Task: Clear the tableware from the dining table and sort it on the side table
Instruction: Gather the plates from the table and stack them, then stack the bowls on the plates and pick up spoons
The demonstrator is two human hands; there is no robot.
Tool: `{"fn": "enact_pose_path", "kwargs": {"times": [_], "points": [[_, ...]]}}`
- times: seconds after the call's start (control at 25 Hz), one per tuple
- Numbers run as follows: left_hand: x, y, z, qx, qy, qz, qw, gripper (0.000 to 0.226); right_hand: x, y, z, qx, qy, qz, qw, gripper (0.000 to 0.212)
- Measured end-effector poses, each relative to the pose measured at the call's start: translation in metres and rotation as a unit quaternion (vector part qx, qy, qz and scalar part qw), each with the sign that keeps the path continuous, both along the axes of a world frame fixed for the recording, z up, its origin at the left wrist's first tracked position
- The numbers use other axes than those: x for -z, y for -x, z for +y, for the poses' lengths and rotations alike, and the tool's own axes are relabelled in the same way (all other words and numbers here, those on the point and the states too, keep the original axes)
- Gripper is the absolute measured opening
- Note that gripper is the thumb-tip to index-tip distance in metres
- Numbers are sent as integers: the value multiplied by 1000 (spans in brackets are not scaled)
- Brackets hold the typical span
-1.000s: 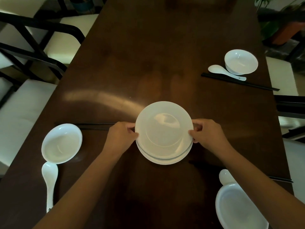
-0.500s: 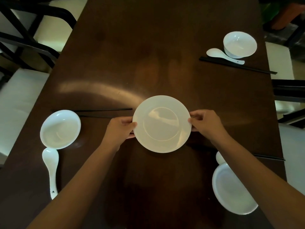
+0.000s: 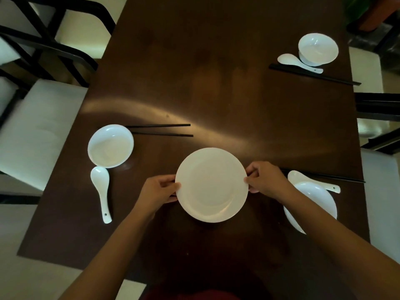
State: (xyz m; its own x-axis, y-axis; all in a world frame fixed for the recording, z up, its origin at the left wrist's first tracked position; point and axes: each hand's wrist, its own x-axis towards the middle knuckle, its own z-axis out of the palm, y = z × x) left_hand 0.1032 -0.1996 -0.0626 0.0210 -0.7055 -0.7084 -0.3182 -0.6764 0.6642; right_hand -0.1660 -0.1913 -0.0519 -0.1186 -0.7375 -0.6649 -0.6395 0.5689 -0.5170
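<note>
You have now lifted the stack of plates [image 3: 211,184] off the surface [image 3: 216,83]. One second ago two plates were seen, the top one shifted on the lower one; half a second ago they were squared. Now only the top plate shows, nearer to the camera and above its dark shadow, so I judge the stack is in the air. Your left hand [image 3: 159,190] and your right hand [image 3: 265,181] are both closed on opposite rims, thumbs on top and fingers under.

This means the plates are the first load ready for the side table, which is not in view. On the surface there remain the left bowl [image 3: 110,146] with its spoon [image 3: 101,191] and chopsticks [image 3: 160,129], the far bowl [image 3: 317,50], and the near right bowl [image 3: 311,204], partly hidden by your right arm. Keep the stack level when you turn, because the lower plate may slide.
</note>
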Motion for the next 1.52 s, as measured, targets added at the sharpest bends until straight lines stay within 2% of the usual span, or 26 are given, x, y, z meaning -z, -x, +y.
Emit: {"fn": "enact_pose_path", "kwargs": {"times": [0.12,0.2,0.28,0.36,0.48,0.56,0.64,0.72,0.88,1.0,1.08,1.32,1.52], "points": [[-1,-16,10,13,-8,3,1000,33,-9,-14,7,-40,-12,29,999,8],[-6,-23,8,31,-8,-7,999,33,-18,-21,5,-61,38,107,992,14],[-14,-34,3,61,40,-44,996,29,-28,-32,1,-27,112,146,983,15],[-26,-50,-6,82,130,-92,984,20,-37,-50,-8,11,161,110,981,15],[-40,-88,-24,94,292,-194,932,21,-42,-100,-32,12,185,31,982,24],[-40,-122,-42,122,362,-284,879,31,-39,-143,-53,-36,227,50,972,41],[-33,-153,-63,175,356,-344,851,43,-32,-185,-72,-121,287,90,946,56],[-22,-176,-79,220,308,-370,848,54,-21,-218,-89,-184,315,106,925,60],[1,-193,-87,270,264,-336,863,60,9,-249,-106,-236,234,117,936,54],[6,-194,-88,229,271,-281,892,60,21,-257,-107,-214,237,75,945,49],[6,-192,-89,209,273,-274,898,61,22,-261,-109,-193,244,67,948,47],[-14,-175,-87,201,285,-260,901,62,5,-256,-104,-106,253,31,961,44],[-48,-125,-70,227,346,-206,887,61,-27,-198,-65,-16,276,32,961,44]]}}
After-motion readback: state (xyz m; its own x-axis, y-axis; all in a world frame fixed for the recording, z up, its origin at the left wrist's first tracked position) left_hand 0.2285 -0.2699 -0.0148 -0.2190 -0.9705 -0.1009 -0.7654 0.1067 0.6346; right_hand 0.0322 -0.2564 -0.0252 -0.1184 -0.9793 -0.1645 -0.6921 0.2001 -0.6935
